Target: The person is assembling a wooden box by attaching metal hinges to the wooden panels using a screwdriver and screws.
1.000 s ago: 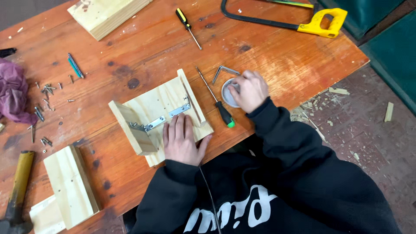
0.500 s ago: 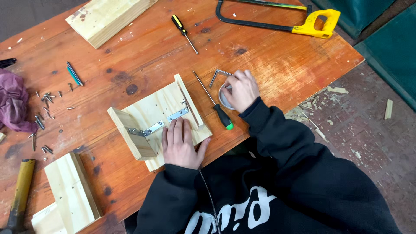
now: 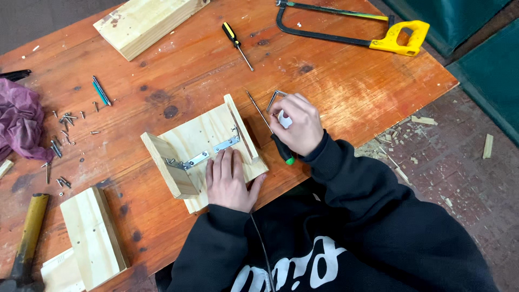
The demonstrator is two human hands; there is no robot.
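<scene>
My left hand [image 3: 229,183] lies flat, fingers together, on a small pale wooden assembly [image 3: 201,140] with two raised side pieces and a metal bracket [image 3: 204,156] across it. My right hand [image 3: 296,124] is curled over a small white round container [image 3: 285,120] just right of the assembly, with its fingers closed around it. A screwdriver with a black and green handle [image 3: 268,130] lies between the assembly and that hand. A bent metal key [image 3: 275,97] rests just beyond the right hand.
Loose screws [image 3: 65,135] are scattered at the left beside a purple cloth [image 3: 19,121]. A wood block [image 3: 143,21], a yellow-handled screwdriver [image 3: 236,37] and a yellow-handled hacksaw [image 3: 351,30] lie at the far side. Wood pieces [image 3: 92,238] and a hammer handle [image 3: 30,232] sit near left.
My right hand has curled more tightly over the small round container and shifted slightly. The left hand stays pressed on the wooden assembly.
</scene>
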